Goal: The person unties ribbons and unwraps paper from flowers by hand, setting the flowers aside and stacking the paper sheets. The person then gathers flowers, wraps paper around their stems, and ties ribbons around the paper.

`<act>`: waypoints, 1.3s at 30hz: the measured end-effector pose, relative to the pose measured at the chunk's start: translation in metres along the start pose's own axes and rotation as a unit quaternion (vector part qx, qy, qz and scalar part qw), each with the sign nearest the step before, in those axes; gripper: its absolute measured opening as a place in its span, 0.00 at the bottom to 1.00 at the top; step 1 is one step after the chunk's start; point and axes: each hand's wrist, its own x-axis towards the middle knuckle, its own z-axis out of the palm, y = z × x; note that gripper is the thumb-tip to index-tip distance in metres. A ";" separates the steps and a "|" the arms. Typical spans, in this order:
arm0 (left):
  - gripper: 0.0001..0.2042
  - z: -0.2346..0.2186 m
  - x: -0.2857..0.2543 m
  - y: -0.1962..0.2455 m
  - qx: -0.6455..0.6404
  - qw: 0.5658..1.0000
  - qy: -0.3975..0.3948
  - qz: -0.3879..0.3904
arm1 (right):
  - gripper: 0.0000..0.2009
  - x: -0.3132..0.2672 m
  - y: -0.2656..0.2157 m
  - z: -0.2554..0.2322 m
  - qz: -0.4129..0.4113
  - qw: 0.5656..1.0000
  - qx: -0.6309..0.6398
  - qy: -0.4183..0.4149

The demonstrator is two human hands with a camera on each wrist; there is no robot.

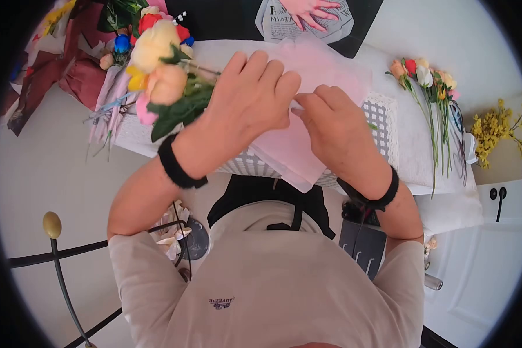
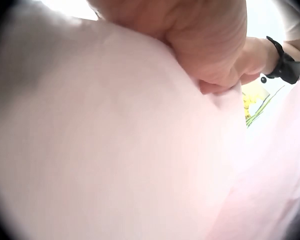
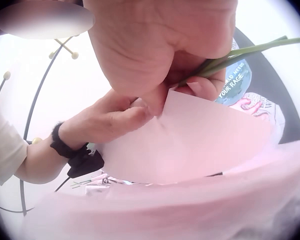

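Pink wrapping paper hangs over the basket's front edge. Both hands meet above it in the head view. My left hand pinches the paper's edge beside my right hand. In the right wrist view, curled fingers of my right hand hold green stems and a corner of the pale pink sheet. Large artificial flowers lie just left of my left hand, their stems running behind it. The left wrist view is mostly filled by the sheet, under the left hand.
A grey-and-white woven basket stands under the paper. Loose flowers with long stems lie at the right of the white-covered table. Wrapped flowers and dark red paper are at the left. A printed black board is behind.
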 end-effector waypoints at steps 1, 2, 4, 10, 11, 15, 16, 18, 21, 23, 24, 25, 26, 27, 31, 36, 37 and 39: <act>0.24 0.002 0.008 -0.008 0.003 0.999 0.004 0.033 | 0.12 0.005 0.001 -0.005 -0.004 1.000 -0.002 0.004; 0.24 0.003 0.015 -0.015 0.007 0.999 0.007 0.037 | 0.11 0.012 0.003 -0.011 -0.001 1.000 -0.012 0.014; 0.25 0.007 0.034 -0.029 -0.006 0.998 0.003 0.062 | 0.10 0.024 0.010 -0.017 -0.002 0.999 -0.030 0.031; 0.24 0.046 0.056 -0.057 0.016 0.998 0.060 0.027 | 0.08 0.050 0.046 -0.013 -0.026 0.996 -0.049 0.075; 0.24 0.054 0.054 -0.058 0.017 0.998 0.063 0.026 | 0.08 0.053 0.052 -0.009 -0.035 0.995 -0.056 0.074; 0.23 0.071 0.051 -0.060 0.020 0.998 0.057 -0.020 | 0.08 0.052 0.074 0.012 -0.056 0.995 -0.045 0.073; 0.23 0.072 0.048 -0.060 0.027 0.998 0.047 -0.023 | 0.08 0.051 0.077 0.016 -0.056 0.995 -0.043 0.070; 0.24 0.077 0.043 -0.060 0.031 0.998 0.042 -0.019 | 0.07 0.046 0.077 0.025 -0.020 0.998 0.006 0.055; 0.25 0.087 0.042 -0.054 0.030 0.997 0.072 -0.004 | 0.06 0.041 0.080 0.029 0.043 0.993 0.095 0.057; 0.26 0.095 0.043 -0.049 0.023 0.994 0.109 0.000 | 0.06 0.035 0.087 0.028 0.098 0.986 0.132 0.035; 0.26 0.098 0.043 -0.048 0.023 0.994 0.110 0.010 | 0.06 0.034 0.090 0.026 0.146 0.974 0.170 0.015; 0.26 0.100 0.042 -0.048 0.024 0.993 0.111 0.021 | 0.06 0.033 0.091 0.023 0.149 0.974 0.171 0.015; 0.26 0.100 0.041 -0.046 0.023 0.994 0.107 0.021 | 0.06 0.033 0.089 0.017 0.200 0.955 0.218 -0.036; 0.25 0.099 0.040 -0.045 0.007 0.997 0.078 0.009 | 0.06 0.033 0.089 0.014 0.249 0.928 0.264 -0.088; 0.22 0.095 0.033 -0.045 -0.024 0.999 -0.021 -0.020 | 0.08 0.031 0.093 0.018 0.264 0.901 0.327 -0.107; 0.20 0.097 0.029 -0.041 -0.007 0.998 -0.062 -0.030 | 0.15 0.031 0.091 0.023 0.030 0.995 0.093 -0.005; 0.20 0.097 0.029 -0.040 0.000 0.997 -0.075 -0.036 | 0.15 0.030 0.090 0.024 0.031 0.995 0.094 -0.003; 0.19 0.100 0.028 -0.041 -0.013 0.996 -0.075 -0.040 | 0.16 0.030 0.089 0.025 -0.040 0.999 0.007 0.005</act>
